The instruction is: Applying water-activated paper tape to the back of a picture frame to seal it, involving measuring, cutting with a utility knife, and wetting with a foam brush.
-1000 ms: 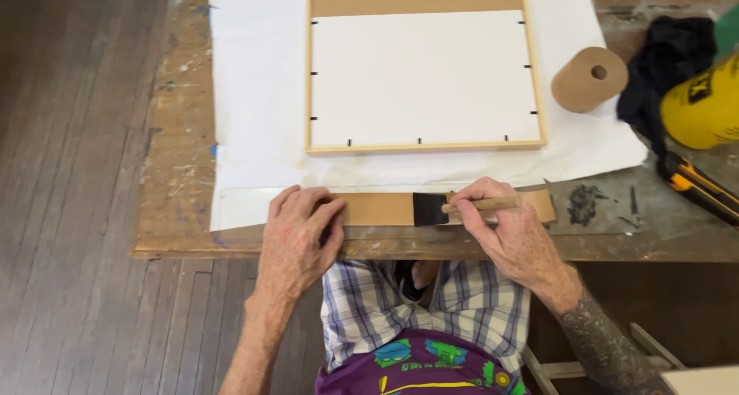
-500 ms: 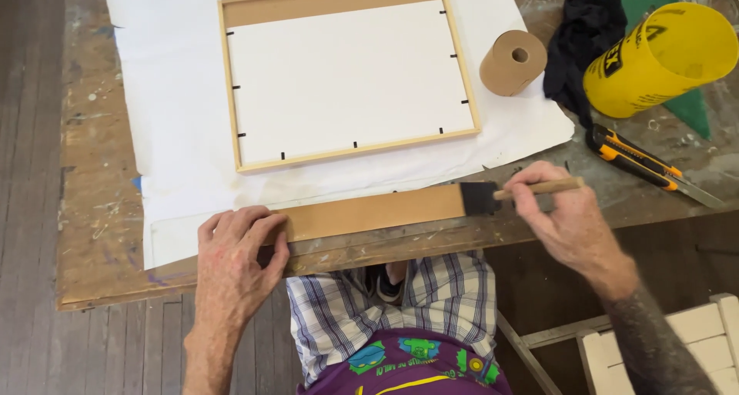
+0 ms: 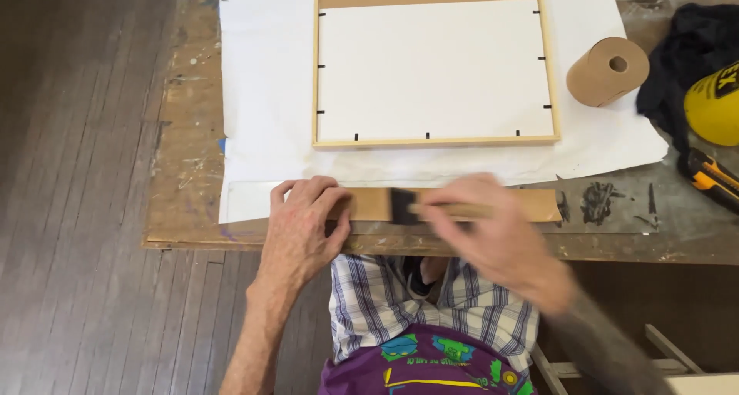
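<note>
Along the near table edge (image 3: 192, 237), at six o'clock from the wooden frame (image 3: 315, 71), the left hand (image 3: 302, 225) is lying with its fingers spread, pinning the brown paper strip (image 3: 373, 204) flat while the blurred right hand (image 3: 493, 237) is gripping a black foam brush (image 3: 403, 206), sweeping along it.

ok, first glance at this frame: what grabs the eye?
The two hands at the near table edge: the left hand presses flat on one end of a brown paper strip, while the motion-blurred right hand holds a black foam brush on it. Behind them a light wooden frame lies on white paper. To its right sit a brown tape roll and a yellow container.
</note>
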